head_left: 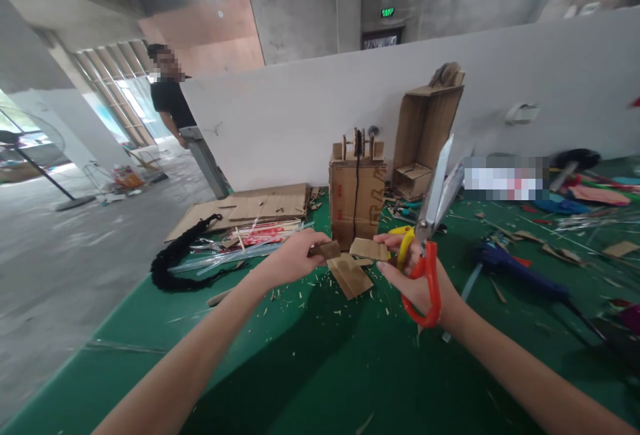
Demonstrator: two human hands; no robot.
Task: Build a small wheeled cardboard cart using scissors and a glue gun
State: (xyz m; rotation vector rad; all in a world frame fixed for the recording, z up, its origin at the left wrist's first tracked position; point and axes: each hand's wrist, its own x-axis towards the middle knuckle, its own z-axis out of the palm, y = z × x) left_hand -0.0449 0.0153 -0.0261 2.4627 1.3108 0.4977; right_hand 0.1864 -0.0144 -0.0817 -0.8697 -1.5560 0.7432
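Note:
My left hand (296, 255) pinches a small brown cardboard piece (327, 250) at the middle of the table. In my right hand (419, 278) is a pair of scissors (425, 258) with one red and one yellow handle loop, its parted blades pointing up and away. The same hand's fingertips hold another cardboard piece (369, 249). A flat cardboard scrap (351, 276) lies on the green table just below both pieces. Directly behind stands an upright cardboard box (343, 201), topped by cardboard discs on an axle (359, 143) with a black cord running down its front.
Black yarn (167, 271), plastic-wrapped sticks (250, 238) and cardboard sheets (270, 201) lie on the left. A blue glue gun (525, 275) rests at right. An open cardboard box (425, 128) stands against the white partition (280, 121). A person (177, 111) stands beyond the table.

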